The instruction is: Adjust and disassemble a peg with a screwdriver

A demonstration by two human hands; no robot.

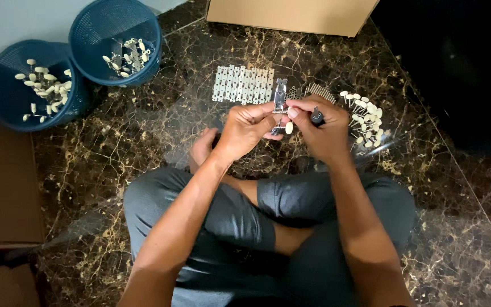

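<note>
I sit cross-legged on a dark marble floor. My left hand (246, 129) grips a small silver metal bracket (280, 95) that stands upright between both hands, with a cream-coloured knob (288, 128) at its lower end. My right hand (320, 129) pinches the bracket's middle with thumb and forefinger and also holds a dark tool handle (317, 117) in its palm. The two hands touch over the bracket.
A row of silver brackets (242, 84) lies on the floor beyond my hands, with small screws (318, 90) and a pile of cream knobs (366, 118) to the right. Two blue mesh baskets (115, 23) (7, 85) with assembled pieces stand far left. A cardboard box (291, 14) sits beyond.
</note>
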